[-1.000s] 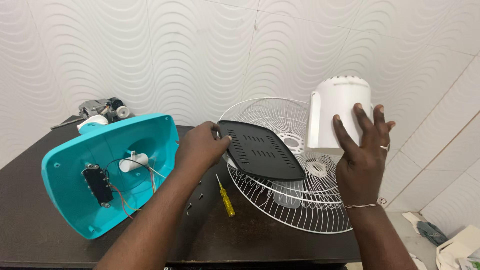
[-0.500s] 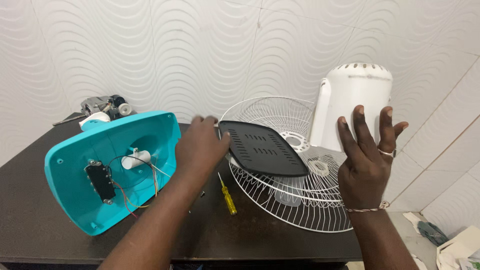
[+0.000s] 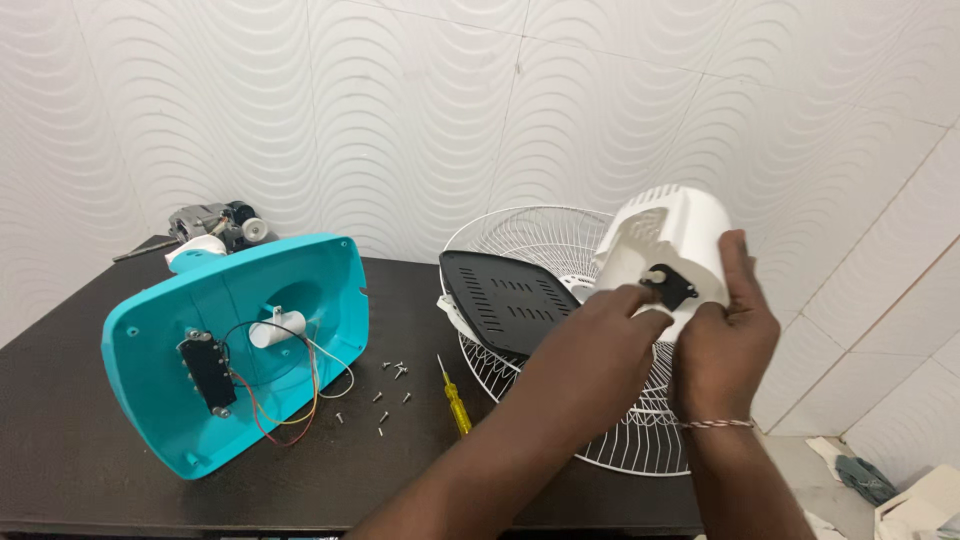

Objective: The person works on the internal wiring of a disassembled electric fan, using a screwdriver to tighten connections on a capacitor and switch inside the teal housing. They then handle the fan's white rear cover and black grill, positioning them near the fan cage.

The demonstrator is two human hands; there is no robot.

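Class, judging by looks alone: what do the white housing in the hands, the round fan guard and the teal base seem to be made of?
White housing: probably moulded plastic, smooth matt, vent slots. Fan guard: likely white-coated metal wire, thin rods. Teal base: apparently glossy plastic, showing soft highlights.

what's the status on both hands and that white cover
Right hand gripping white cover above the wire grille. Left hand pinching its small black part. Nothing in the way.

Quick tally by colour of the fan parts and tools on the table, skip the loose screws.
Teal: 1, base shell
White: 2, motor cover in both hands, wire grille
Black: 1, vented plate
Yellow: 1, screwdriver
Grey: 1, motor
Total: 6
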